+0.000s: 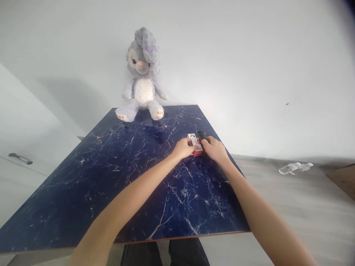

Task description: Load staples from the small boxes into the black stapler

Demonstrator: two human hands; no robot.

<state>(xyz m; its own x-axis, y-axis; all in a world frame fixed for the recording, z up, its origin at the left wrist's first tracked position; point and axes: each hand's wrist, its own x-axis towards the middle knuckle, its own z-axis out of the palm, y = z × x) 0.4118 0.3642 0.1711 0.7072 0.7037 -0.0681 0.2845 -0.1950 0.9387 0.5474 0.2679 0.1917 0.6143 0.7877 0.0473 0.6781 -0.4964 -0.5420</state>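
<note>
Near the right side of the dark blue marbled table (111,177), a small white and red box (196,145) lies between my two hands. My left hand (183,148) grips the box from its left side, thumb at the near end. Around a short black object (201,136), right beside the box, the fingers of my right hand (215,147) are closed. Only part of that black object shows, and its kind is not clear.
A grey and white plush toy (143,79) sits at the table's far edge against the wall. On the floor to the right lies a clear plastic bottle (296,168), with a brown cardboard-like piece (344,179) farther right. A cabinet handle (20,159) is at left.
</note>
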